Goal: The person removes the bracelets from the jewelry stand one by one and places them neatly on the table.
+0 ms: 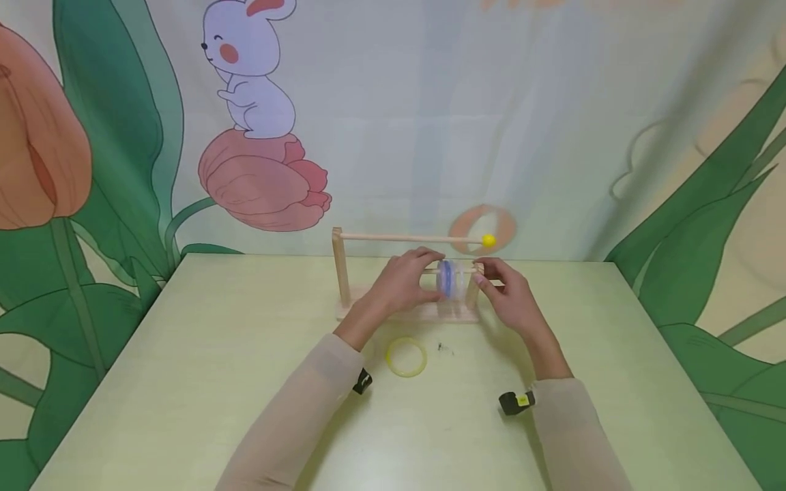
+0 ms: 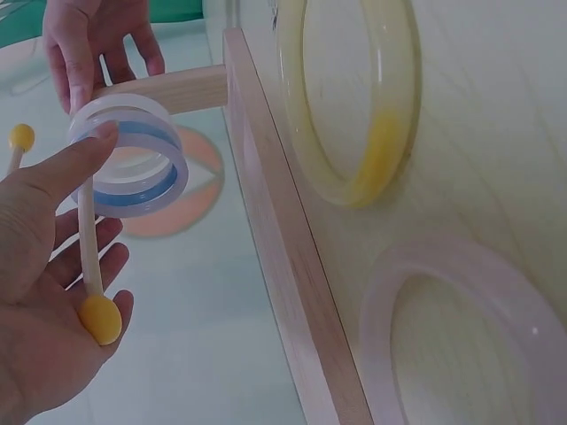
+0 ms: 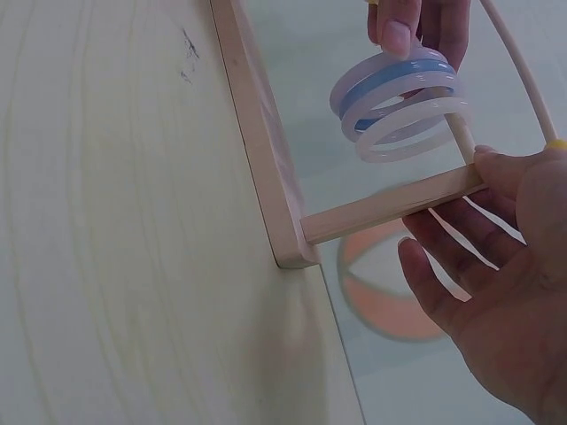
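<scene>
Several bangles, clear, pale lilac and blue (image 1: pixel 447 279), hang on the lower rod of a wooden bangle stand (image 1: pixel 405 315). My left hand (image 1: pixel 402 283) pinches them, its thumb across their edge in the left wrist view. The rod's yellow end ball (image 2: pixel 100 319) lies by the left palm. At the stand's right post (image 3: pixel 381 208), my right hand (image 1: pixel 512 296) grips the top between thumb and fingers. The stand's upper rod (image 1: pixel 411 238) ends in a yellow ball (image 1: pixel 488 241).
On the table in front of the stand lies a yellow bangle (image 1: pixel 406 376). A pale pinkish bangle (image 2: pixel 381 328) lies nearby in the left wrist view. Small dark marks (image 1: pixel 440 346) show on the tabletop. A printed curtain (image 1: pixel 381 136) hangs behind the table.
</scene>
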A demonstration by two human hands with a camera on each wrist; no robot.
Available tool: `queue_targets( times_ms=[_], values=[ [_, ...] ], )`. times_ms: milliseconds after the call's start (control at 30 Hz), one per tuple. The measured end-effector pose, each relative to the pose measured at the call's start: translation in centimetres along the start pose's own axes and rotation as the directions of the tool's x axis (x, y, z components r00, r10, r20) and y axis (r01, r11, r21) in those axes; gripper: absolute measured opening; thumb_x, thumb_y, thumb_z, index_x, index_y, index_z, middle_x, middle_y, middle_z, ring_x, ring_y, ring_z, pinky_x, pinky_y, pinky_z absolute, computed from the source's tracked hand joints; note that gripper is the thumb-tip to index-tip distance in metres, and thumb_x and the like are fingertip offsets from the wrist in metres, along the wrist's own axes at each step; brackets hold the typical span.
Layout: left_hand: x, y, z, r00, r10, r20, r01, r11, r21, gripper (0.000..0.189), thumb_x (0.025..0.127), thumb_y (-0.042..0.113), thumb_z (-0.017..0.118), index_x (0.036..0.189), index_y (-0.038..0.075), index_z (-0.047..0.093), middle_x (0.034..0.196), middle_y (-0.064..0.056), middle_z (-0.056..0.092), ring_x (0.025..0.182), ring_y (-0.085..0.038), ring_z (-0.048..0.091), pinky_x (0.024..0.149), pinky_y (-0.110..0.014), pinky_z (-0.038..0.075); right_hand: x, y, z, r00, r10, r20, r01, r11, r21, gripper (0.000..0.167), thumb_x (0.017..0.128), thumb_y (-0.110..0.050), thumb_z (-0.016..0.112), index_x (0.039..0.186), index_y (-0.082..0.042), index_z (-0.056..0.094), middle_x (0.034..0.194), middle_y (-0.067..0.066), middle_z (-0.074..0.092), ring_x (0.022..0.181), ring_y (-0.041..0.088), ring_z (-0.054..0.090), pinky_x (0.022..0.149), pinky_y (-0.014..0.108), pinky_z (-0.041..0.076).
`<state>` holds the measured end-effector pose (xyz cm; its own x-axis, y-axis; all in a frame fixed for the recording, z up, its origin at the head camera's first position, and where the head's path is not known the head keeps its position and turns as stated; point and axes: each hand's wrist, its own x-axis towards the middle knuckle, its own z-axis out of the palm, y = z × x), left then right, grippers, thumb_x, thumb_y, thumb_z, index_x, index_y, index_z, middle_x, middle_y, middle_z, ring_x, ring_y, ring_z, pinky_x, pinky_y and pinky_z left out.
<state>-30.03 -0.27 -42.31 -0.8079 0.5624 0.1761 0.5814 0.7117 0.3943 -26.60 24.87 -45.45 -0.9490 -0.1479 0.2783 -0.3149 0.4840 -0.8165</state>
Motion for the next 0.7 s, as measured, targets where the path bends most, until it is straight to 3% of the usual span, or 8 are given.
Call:
queue_targets(
  times_ms=[200,700],
  values=[
    [-0.37,0.04,0.05,1.000,-0.020,-0.014,0.020,1.000,-0.010,0.078,0.091,0.045,0.084,0.158,0.021,0.051,0.159,-0.004,0.052,0.146,-0.027,0.048,0.117,-0.057,0.038,0.19,0.05,0.20,1.000,-0.012,-0.005,0.012,1.000,-0.010,0.039,0.110,-0.024,0.060,0.141,0.000,0.060,0.125,0.017,0.069,0.118,0.031,0.065,0.096,0.045,0.056],
    [0.02,0.75,0.39,0.999,-0.037,-0.035,0.037,0.999,-0.015,0.074,0.090,0.042,0.086,0.154,0.023,0.056,0.154,-0.001,0.058,0.144,-0.026,0.050,0.116,-0.056,0.038,0.01,0.29,-0.28,1.000,-0.004,-0.010,0.004,1.000,-0.008,0.036,0.110,-0.024,0.061,0.141,-0.005,0.061,0.124,0.017,0.069,0.118,0.031,0.065,0.098,0.053,0.055]
  ],
)
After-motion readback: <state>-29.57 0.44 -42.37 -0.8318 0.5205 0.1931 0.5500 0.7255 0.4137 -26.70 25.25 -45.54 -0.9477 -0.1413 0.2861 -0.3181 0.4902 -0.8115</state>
